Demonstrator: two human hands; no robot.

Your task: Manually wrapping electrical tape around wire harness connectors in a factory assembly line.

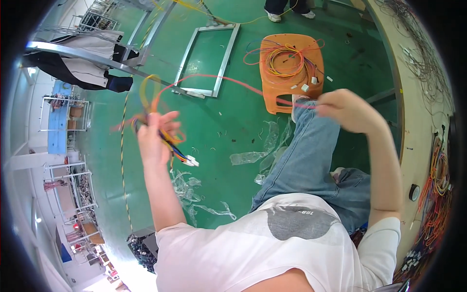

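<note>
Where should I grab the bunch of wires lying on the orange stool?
Probably best from above, around the coiled middle of the wire bundle on the orange stool. The loops overlap there, so one grasp gathers most strands. The white connectors dangle at loose ends, so pulling those would likely tangle it.

A stool (292, 73) stands on the floor (228, 121) ahead, wires (284, 57) coiled on it; a frame (209, 58) lies left, the bench (418, 107) right.
</note>
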